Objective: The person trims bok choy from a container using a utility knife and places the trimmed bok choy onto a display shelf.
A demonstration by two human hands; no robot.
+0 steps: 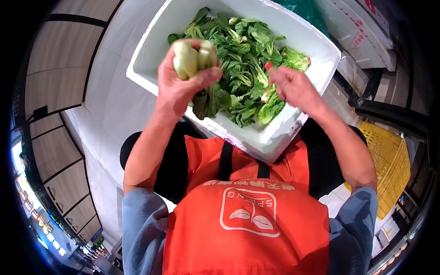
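Pale green stem ends of leafy greens show in my left hand, whose fingers wrap round them; their dark leaves hang below the fist. Over the right part of the white foam box, my right hand is closed, with a small red item sticking out at its fingertips. What that item belongs to is hidden. Loose leafy greens are heaped inside the box beneath both hands, with lighter green heads near its right side.
A red apron covers my front, close to the box's near edge. On the right stands a yellow basket. White boxes and a green plastic bag are at the upper right. Wood-toned cabinets line the left.
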